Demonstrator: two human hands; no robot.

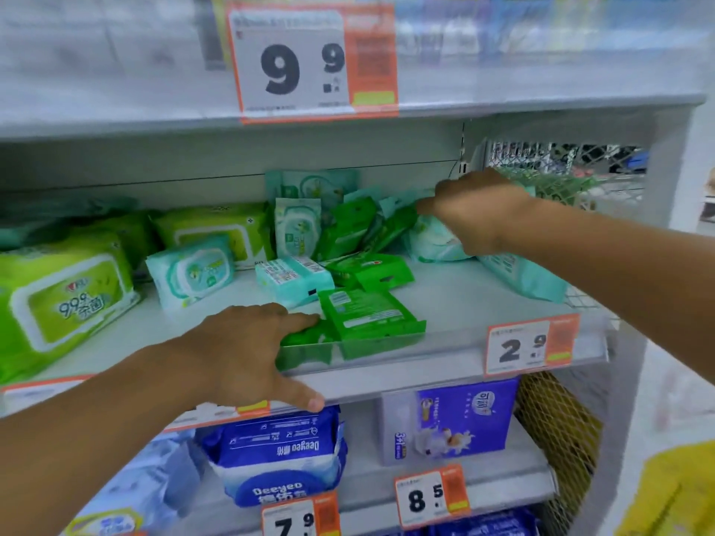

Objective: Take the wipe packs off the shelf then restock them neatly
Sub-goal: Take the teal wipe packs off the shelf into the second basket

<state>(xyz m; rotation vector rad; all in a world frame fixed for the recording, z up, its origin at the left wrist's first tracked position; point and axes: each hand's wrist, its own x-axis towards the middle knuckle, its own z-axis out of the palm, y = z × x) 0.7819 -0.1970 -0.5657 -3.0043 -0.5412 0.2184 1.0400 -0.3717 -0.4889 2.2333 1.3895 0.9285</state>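
- On the middle shelf (445,299) I count two large lime-green wipe packs (62,299) at the left, one in front and one behind it.
- Pale mint wipe packs (191,270): about six I can tell apart, one lying beside the lime ones, one flat at centre with its label up, two standing toward the back, and two at the right end.
- Small dark green wipe packs (367,313): at least five, jumbled; two lean on each other at the back, one lies flat mid-shelf, two sit at the front lip. The heap is too tangled for a sure count.
- Four price tags show: 9.9 (309,59), 2.9 (530,344), 8.5 and 7.9.
- The left hand (247,353) is spread wide and flat, fingers straight, fingertips touching the front dark green pack, thumb down over the shelf edge.
- The right hand (476,210) reaches to the right end, fingers curled down over a mint pack (433,241), gripping it from above.
- Below sit blue packs (278,454) and a purple box (460,419).
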